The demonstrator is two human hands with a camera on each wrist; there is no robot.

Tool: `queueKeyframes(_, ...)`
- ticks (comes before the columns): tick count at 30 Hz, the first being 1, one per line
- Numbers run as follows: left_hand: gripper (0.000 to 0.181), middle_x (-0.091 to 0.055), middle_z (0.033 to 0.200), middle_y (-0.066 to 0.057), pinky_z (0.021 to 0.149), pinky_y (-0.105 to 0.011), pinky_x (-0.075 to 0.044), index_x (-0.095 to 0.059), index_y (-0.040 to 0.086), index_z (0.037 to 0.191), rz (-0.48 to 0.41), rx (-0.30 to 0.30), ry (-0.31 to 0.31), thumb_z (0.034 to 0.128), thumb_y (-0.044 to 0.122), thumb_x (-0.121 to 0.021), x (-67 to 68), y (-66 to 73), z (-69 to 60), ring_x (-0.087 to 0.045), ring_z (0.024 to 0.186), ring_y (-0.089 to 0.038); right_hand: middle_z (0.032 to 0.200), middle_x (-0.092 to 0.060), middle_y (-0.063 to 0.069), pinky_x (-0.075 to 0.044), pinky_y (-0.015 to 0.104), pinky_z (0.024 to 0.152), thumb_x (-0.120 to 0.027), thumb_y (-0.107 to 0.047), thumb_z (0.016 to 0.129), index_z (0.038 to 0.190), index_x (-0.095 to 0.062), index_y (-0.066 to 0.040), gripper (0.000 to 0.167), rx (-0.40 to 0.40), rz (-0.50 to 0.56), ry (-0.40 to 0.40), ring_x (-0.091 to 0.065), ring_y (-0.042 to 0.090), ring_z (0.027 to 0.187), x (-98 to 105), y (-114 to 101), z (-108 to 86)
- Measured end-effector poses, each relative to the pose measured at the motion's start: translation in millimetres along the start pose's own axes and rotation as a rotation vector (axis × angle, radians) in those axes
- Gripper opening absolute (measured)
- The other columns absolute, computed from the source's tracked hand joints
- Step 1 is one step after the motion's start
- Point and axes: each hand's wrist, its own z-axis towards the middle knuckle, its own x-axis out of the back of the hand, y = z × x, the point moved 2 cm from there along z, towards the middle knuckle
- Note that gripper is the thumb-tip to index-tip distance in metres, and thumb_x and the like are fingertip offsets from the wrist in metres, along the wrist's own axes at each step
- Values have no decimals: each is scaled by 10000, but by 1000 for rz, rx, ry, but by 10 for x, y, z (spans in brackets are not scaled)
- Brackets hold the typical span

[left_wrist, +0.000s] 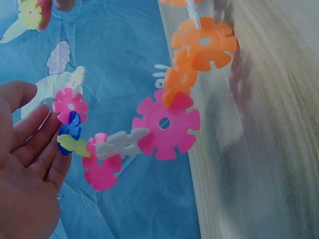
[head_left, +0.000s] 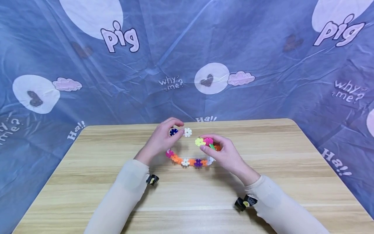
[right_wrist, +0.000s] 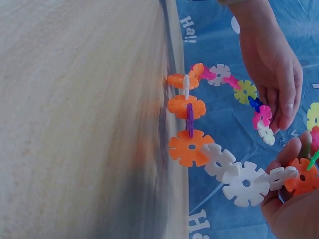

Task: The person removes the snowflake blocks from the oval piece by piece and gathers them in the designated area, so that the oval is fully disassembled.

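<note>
One chain of interlocking plastic snowflake discs [head_left: 185,162] in several colours sags in a curve between both hands. Near its left end, my left hand [head_left: 162,138] holds it with bent fingers beside a dark blue disc [head_left: 173,132]. A white disc [head_left: 188,132] forms that end, projecting past the thumb. My right hand [head_left: 223,152] grips the other end between thumb and fingers. There a yellow disc [head_left: 200,142] and a pink disc [head_left: 208,141] stick out toward the left hand. A gap separates the two ends. Part of the right-hand stretch is hidden behind the fingers.
Beneath the hands lies a wood-grain table [head_left: 187,201]. A blue printed cloth [head_left: 181,48] hangs behind the table and along its sides. Small black cameras are strapped at the left wrist [head_left: 152,179] and right wrist [head_left: 246,202].
</note>
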Motion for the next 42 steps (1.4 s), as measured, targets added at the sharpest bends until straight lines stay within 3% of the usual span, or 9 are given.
queueKeyframes(13, 212, -679, 1154, -6, 957, -350, -521, -686, 56, 1142, -38, -160, 59, 944, 131, -697, 59, 137, -143, -622, 1104, -148, 1012, -681, 72, -544, 288, 687, -749, -210, 921, 1224, -682, -124, 322, 0, 2, 3, -630, 264, 847, -2, 15, 37)
queueKeyframes(20, 140, -698, 1065, -48, 826, -347, -560, -696, 19, 1068, -100, -246, 44, 944, 82, -681, 3, 202, -169, -646, 952, -139, 1031, -687, 61, -554, 304, 687, -755, -237, 917, 1229, -672, -139, 338, -25, -5, 20, -642, 274, 860, -4, -7, 43)
queueKeyframes(26, 123, -684, 1038, 16, 854, -274, -547, -698, 90, 1074, -99, -210, -12, 954, 113, -682, -74, 209, -199, -636, 928, -91, 1034, -689, 62, -559, 311, 685, -757, -234, 914, 1229, -668, -133, 343, -32, -5, 27, -642, 273, 860, -13, -14, 39)
queueKeyframes(33, 155, -658, 1030, 92, 858, -271, -540, -698, 127, 1107, -149, -148, -88, 995, 223, -649, -145, 234, -223, -621, 938, -56, 1025, -694, 48, -556, 310, 701, -757, -222, 914, 1232, -667, -137, 341, -1, -10, 19, -639, 309, 886, -28, -27, 31)
queueKeyframes(42, 170, -651, 1000, 94, 822, -277, -553, -697, 160, 1088, -192, -36, -120, 1009, 293, -628, -218, 278, -243, -621, 911, -67, 1018, -693, 46, -554, 298, 722, -761, -210, 910, 1241, -667, -128, 353, 12, -26, 23, -627, 363, 911, -42, -32, 23)
